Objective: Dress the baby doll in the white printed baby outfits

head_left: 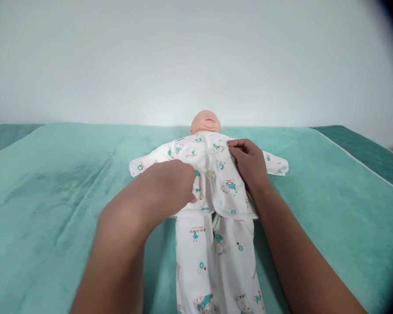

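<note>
A baby doll (205, 121) lies on its back in a white baby shirt (229, 203) printed with small animals and matching baby pants (198, 257). A pale button (211, 174) sits at the middle of the shirt's front. My left hand (177, 181) is bent over the shirt's left side; its back faces me and most of its fingers are hidden. On the other side, my right hand (247, 161) has thumb and forefinger close together on the shirt's cloth, below the shoulder. Both sleeves are stretched out sideways.
A light green plush cloth (68, 196) lies beneath the doll, with faint creases on the left. Darker green cloth (363, 148) shows past its pale edge at the right. Behind it rises a plain white wall (196, 56).
</note>
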{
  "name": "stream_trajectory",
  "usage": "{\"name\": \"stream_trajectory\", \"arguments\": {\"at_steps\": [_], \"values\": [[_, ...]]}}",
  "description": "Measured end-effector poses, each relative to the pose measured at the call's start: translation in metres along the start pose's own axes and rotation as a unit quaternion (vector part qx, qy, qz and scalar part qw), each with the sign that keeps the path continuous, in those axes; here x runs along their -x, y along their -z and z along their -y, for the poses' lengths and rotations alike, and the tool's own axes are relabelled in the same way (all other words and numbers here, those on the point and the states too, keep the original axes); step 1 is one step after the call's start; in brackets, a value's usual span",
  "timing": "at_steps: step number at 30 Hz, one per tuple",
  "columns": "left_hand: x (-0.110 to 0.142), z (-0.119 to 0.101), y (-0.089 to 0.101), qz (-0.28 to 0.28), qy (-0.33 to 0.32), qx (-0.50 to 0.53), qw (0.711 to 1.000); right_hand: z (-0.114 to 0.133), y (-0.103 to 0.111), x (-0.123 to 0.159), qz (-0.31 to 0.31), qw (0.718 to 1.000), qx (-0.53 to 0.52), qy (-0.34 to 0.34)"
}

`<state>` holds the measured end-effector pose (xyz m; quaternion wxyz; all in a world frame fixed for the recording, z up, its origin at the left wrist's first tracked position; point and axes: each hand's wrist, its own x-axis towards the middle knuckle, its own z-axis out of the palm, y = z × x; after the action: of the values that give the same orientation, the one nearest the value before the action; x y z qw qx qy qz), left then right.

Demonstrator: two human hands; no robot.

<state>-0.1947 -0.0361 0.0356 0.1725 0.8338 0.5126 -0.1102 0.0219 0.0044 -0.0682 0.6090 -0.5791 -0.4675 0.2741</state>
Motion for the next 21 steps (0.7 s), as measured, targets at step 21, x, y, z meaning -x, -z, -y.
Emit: {"name": "stream_trajectory", "arguments": {"at_steps": [21], "values": [[0.01,-0.009,0.008,-0.008,0.043,-0.069,0.997,0.002,0.001,0.001,0.002,1.0,0.007,-0.009]]}}
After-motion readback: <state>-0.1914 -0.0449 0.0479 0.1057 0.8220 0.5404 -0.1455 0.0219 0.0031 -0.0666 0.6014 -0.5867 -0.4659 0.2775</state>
